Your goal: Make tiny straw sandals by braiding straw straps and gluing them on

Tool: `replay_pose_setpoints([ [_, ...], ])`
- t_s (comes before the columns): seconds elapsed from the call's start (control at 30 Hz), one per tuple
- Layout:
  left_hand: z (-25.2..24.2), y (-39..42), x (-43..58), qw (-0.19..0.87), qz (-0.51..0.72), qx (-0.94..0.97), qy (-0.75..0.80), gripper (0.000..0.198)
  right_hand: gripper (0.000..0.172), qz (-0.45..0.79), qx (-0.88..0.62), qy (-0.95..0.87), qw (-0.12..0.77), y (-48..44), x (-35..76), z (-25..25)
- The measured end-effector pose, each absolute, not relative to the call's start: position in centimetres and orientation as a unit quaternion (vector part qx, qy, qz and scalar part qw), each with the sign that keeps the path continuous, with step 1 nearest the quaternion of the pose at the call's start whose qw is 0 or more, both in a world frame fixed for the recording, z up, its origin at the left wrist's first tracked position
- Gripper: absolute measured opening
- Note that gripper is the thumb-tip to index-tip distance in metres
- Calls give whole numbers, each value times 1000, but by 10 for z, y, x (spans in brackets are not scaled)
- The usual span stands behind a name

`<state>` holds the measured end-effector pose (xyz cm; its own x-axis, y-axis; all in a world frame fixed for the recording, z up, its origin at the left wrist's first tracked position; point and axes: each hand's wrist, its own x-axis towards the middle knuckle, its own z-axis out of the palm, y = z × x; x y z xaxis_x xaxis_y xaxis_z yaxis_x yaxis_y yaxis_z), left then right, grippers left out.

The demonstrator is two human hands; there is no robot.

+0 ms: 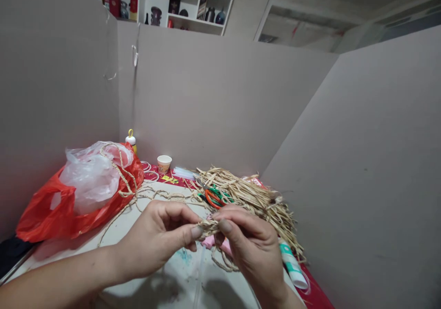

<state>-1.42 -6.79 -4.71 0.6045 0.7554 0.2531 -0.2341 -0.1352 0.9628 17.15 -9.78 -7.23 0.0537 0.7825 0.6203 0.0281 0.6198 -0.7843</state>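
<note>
My left hand (161, 235) and my right hand (248, 242) meet above the table, both pinched on a short twisted piece of straw rope (208, 227). The thumbs press it from either side. A loop of the same braided rope (223, 263) hangs below the right hand. More rope (138, 194) trails left over the table toward the bags. Something pink (210, 241) lies under the hands, partly hidden.
A pile of loose straw strips (248, 194) lies behind the hands, with orange-and-green scissors (215, 196) on it. A red plastic bag (69, 208) holding a clear bag sits left. A paper cup (164, 163), a yellow bottle (131, 140) and a white-green tube (292, 265) stand around. Grey partition walls enclose the table.
</note>
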Motion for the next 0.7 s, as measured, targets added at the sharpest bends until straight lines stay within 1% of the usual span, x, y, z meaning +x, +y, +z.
replay_pose_setpoints([
  [0.07, -47, -68, -14, 648, 387, 625, 196, 7, 12, 313, -315, -633, 634, -95, 176, -74],
  [0.13, -47, -68, -14, 659, 391, 613, 193, 9, 19, 356, -301, -631, 620, -92, 181, -77],
  [0.27, -47, -66, -14, 683, 395, 584, 192, 15, 50, 432, -257, -599, 624, -90, 182, -82],
  [0.33, -48, -64, -15, 697, 387, 574, 186, 17, 57, 442, -249, -596, 623, -90, 177, -83],
  [0.4, -49, -64, -15, 711, 380, 563, 180, 17, 55, 443, -244, -602, 618, -89, 171, -84],
  [0.43, -49, -65, -15, 716, 379, 558, 178, 17, 51, 445, -241, -604, 615, -88, 168, -85],
  [0.7, -45, -69, -12, 732, 397, 533, 149, 10, 12, 418, -248, -582, 651, -86, 161, -94],
])
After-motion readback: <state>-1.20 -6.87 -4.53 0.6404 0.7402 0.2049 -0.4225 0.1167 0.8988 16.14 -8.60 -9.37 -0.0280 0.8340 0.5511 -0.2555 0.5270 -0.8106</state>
